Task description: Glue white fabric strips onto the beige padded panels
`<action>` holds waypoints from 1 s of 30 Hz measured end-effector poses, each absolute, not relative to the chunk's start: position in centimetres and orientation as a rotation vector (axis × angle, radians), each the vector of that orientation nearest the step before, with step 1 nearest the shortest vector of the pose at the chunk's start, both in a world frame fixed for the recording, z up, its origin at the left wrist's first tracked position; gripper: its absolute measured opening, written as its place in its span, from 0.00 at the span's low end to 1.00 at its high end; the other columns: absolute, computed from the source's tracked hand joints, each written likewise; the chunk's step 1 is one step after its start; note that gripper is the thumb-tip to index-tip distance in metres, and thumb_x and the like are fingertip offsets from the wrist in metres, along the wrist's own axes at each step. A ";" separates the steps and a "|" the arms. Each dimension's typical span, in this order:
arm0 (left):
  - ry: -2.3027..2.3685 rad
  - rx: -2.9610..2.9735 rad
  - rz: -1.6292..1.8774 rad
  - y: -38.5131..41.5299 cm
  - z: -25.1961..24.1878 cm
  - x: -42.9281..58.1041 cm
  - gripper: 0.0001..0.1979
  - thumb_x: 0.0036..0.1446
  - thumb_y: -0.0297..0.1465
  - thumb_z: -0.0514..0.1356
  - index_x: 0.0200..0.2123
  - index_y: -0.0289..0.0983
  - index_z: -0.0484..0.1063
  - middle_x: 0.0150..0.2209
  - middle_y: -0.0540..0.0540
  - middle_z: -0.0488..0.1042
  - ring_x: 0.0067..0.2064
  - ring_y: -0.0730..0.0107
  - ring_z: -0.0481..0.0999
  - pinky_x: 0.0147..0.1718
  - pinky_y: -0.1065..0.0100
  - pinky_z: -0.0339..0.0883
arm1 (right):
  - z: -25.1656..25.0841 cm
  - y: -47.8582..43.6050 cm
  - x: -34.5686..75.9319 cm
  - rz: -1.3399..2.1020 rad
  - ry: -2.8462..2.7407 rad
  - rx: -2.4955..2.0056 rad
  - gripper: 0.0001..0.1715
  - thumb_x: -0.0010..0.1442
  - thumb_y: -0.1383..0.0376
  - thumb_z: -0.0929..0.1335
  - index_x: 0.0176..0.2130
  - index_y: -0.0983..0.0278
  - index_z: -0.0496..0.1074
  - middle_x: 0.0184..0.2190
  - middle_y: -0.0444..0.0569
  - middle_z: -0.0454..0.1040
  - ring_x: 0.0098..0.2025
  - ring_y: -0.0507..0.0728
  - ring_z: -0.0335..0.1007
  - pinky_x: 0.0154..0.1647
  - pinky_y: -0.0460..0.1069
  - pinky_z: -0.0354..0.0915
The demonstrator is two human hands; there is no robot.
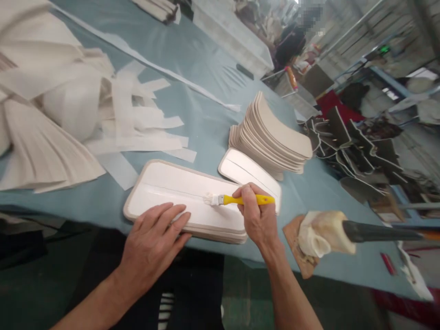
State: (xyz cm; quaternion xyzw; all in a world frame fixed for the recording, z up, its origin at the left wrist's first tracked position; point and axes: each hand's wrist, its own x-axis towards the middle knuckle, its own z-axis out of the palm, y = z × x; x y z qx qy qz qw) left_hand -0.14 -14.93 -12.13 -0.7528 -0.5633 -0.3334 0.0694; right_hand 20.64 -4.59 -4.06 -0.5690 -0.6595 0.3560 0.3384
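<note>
A yellow-handled paintbrush [249, 200] is gripped in my right hand [259, 217], its white-coated bristles touching the top of a stack of long rounded panels [165, 185]. The uppermost panel has a white face, a beige rim and a thin line along its length. My left hand [156, 240] lies on the near edge of that stack, fingers stretched out over the white surface. Just beyond my right hand rests a smaller white rounded panel [252, 172], also marked with a lengthwise line and partly covered by the hand.
Curved beige pieces [275, 135] stand stacked behind the small panel. White strips [147, 123] and beige sheets [48, 133] cover the left side. At right, a glue-crusted container [326, 233] has a dark handle across it. A pale bin [233, 34] and dark curved panels [343, 142] are farther back.
</note>
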 end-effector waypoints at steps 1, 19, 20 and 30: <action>-1.688 -2.271 -1.005 -14.9 -12.2 -0.2 0.14 0.66 0.33 0.61 0.54 0.38 0.73 0.53 0.41 0.81 0.54 0.51 0.76 0.52 0.54 0.66 | -4.0 -4.5 21.6 0.919 -1.704 -1.502 0.24 0.69 0.51 0.62 0.29 0.62 0.72 0.18 0.39 0.59 0.21 0.50 0.53 0.23 0.46 0.49; -1.676 -2.299 -0.947 -14.5 -13.2 -0.4 0.19 0.67 0.38 0.58 0.59 0.41 0.70 0.55 0.39 0.79 0.54 0.42 0.77 0.46 0.47 0.66 | -1.0 -5.5 28.0 0.420 -1.827 -1.758 0.22 0.70 0.56 0.59 0.28 0.61 0.71 0.20 0.41 0.67 0.24 0.52 0.63 0.28 0.47 0.55; -1.674 -2.297 -0.944 -14.5 -13.2 -0.4 0.19 0.67 0.38 0.58 0.59 0.41 0.70 0.55 0.40 0.79 0.54 0.42 0.77 0.47 0.47 0.66 | -0.7 -5.7 27.8 0.374 -1.850 -1.769 0.22 0.70 0.56 0.59 0.28 0.61 0.70 0.20 0.41 0.66 0.23 0.52 0.62 0.27 0.47 0.54; -1.653 -2.261 -0.986 -14.6 -12.7 -0.2 0.15 0.66 0.32 0.62 0.55 0.38 0.72 0.52 0.40 0.80 0.54 0.50 0.77 0.52 0.53 0.65 | -0.8 -6.5 20.5 0.092 -2.257 -1.600 0.22 0.70 0.61 0.59 0.24 0.60 0.62 0.17 0.43 0.67 0.21 0.51 0.59 0.27 0.48 0.47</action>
